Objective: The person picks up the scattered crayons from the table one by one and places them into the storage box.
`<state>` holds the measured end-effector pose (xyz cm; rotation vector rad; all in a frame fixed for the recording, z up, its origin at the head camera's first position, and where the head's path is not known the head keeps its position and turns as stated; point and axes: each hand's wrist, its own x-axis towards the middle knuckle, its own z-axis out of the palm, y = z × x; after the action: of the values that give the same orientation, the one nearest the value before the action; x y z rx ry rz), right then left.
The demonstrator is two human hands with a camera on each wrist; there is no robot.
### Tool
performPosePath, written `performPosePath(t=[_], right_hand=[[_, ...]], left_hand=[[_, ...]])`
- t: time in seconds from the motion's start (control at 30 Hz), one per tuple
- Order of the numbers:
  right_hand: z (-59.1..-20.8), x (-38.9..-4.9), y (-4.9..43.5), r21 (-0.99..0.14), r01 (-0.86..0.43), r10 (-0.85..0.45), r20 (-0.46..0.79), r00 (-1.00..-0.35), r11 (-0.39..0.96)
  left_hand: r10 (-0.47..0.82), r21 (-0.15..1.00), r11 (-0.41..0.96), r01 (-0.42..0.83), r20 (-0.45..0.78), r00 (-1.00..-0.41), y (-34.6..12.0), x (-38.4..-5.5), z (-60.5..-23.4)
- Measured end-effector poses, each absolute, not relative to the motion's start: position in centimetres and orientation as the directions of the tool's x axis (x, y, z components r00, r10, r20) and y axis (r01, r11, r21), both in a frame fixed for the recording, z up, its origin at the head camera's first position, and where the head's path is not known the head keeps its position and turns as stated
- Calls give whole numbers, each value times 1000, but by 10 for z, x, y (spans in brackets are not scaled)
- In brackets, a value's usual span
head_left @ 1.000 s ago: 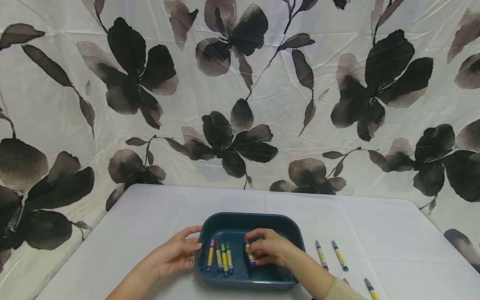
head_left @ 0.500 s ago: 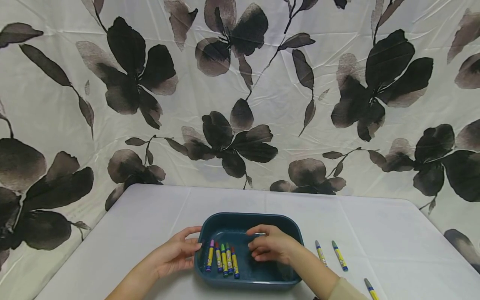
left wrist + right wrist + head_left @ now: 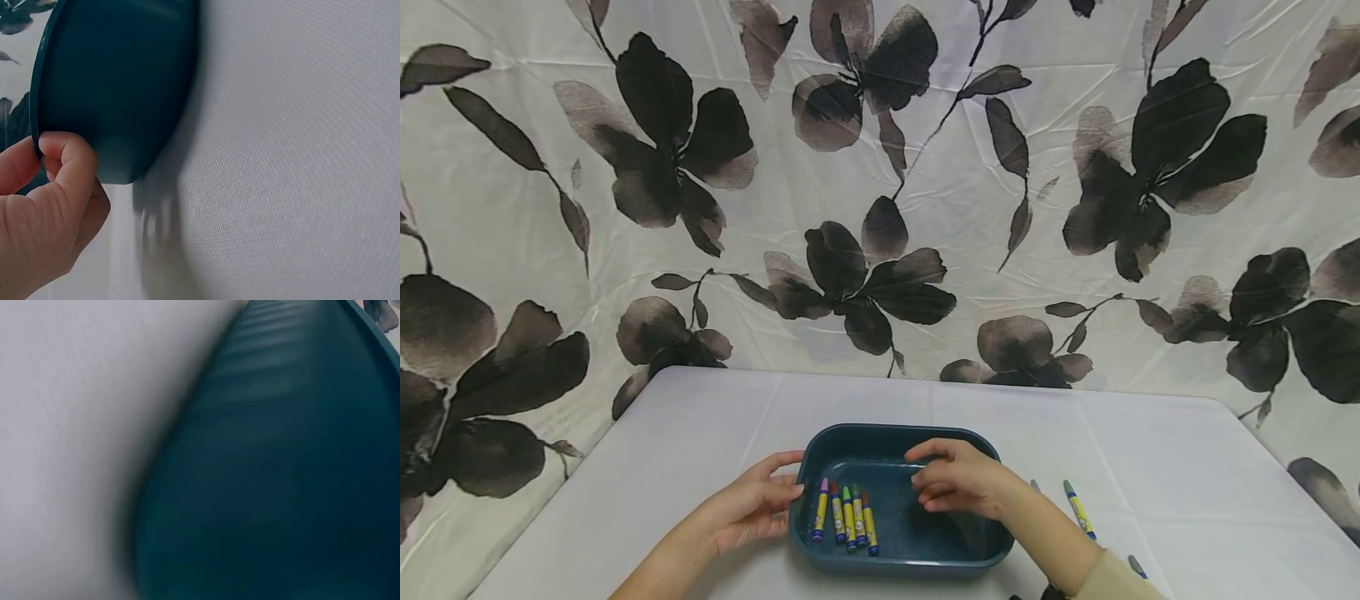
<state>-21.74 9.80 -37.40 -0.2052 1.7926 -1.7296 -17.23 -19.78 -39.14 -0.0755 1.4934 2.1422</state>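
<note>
A dark teal plastic tub (image 3: 917,568) stands at the front middle of the table. Several crayons with yellow-and-blue wrappers, such as a pink-tipped crayon (image 3: 821,510) and a red-tipped crayon (image 3: 869,525), lie side by side in its left part. My left hand (image 3: 748,507) pinches the tub's left rim; the left wrist view has thumb and fingers on either side of that rim (image 3: 39,81). Over the tub's right half, my right hand (image 3: 958,482) hovers with loosely bent fingers and holds nothing. The right wrist view has only the tub's outer wall (image 3: 269,475), without the hand.
Right of the tub, a green-tipped crayon (image 3: 1079,510) and a grey-tipped crayon (image 3: 1137,567) lie on the white table (image 3: 1180,467). Another crayon's tip (image 3: 1035,485) shows past the right forearm. A floral curtain (image 3: 880,167) hangs behind the table.
My right hand has let go of a red-tipped crayon, which now lies at the right end of the row in the tub. That hand has since shifted right and up. My left hand has stayed.
</note>
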Motion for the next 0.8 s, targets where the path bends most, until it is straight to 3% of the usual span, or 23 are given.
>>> performPosePath(t=[0.8], right_hand=[[-350, -223, 129, -956, 245, -515, -294, -805, 162]], left_hand=[[387, 860, -257, -441, -327, -862, -197, -173, -391]])
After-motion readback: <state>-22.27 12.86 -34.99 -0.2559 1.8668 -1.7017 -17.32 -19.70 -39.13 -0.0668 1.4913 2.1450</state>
